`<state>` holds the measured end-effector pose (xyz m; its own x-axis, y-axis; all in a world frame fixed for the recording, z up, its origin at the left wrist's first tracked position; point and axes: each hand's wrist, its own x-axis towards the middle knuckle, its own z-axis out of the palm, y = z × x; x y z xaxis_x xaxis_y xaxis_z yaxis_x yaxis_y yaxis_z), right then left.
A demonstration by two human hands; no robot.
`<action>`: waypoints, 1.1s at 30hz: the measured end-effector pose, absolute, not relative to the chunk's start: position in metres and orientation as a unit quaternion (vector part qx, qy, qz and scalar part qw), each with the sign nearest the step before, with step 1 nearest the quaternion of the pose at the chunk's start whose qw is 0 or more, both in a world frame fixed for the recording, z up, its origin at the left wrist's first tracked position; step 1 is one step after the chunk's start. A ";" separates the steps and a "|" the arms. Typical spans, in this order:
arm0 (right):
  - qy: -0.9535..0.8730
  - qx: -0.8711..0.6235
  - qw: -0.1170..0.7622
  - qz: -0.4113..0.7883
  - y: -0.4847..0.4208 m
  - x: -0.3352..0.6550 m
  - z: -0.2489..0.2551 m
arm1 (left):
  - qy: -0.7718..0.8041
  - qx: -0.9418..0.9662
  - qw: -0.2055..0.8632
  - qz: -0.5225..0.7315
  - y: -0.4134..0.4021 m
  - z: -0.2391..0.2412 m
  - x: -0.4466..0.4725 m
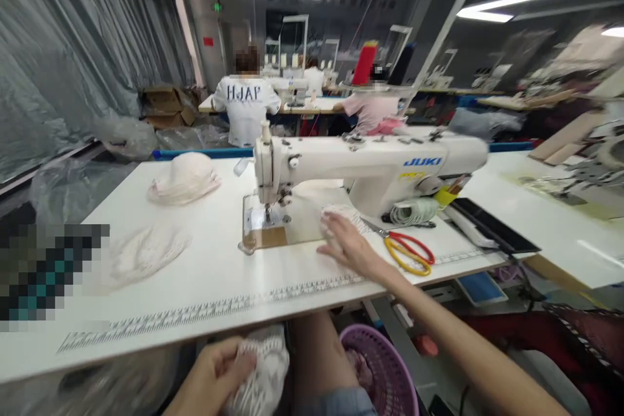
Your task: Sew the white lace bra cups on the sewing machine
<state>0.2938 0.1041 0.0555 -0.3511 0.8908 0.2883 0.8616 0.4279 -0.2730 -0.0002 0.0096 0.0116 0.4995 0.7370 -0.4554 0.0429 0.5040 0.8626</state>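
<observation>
We pinched a bunched white lace piece [266, 370] in our left hand [219, 370], below the white tabletop [219, 253]. Our right hand [348, 244], loosely spread, rested on white lacy fabric [353, 214] at the white sewing machine [326, 157]. Sewing seemed idle; we couldn't tell finished from remaining pieces. Fingers partly hid the fabric; the frame cropped the lace.

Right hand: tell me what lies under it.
Under the right hand, a white lacy piece shows past the fingers, near the scissors. Whatever the palm and fingers cover cannot be seen.
</observation>
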 end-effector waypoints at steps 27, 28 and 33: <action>-0.787 -0.365 0.183 0.462 -0.007 0.246 0.076 | 0.514 0.342 0.712 0.334 -0.022 -0.010 0.014; -0.767 -0.366 0.191 0.492 -0.009 0.241 0.076 | 0.502 0.341 0.725 0.326 -0.022 -0.009 0.018; -0.732 -0.402 0.224 0.502 -0.003 0.216 0.035 | 0.438 0.321 0.794 0.274 -0.023 0.008 0.027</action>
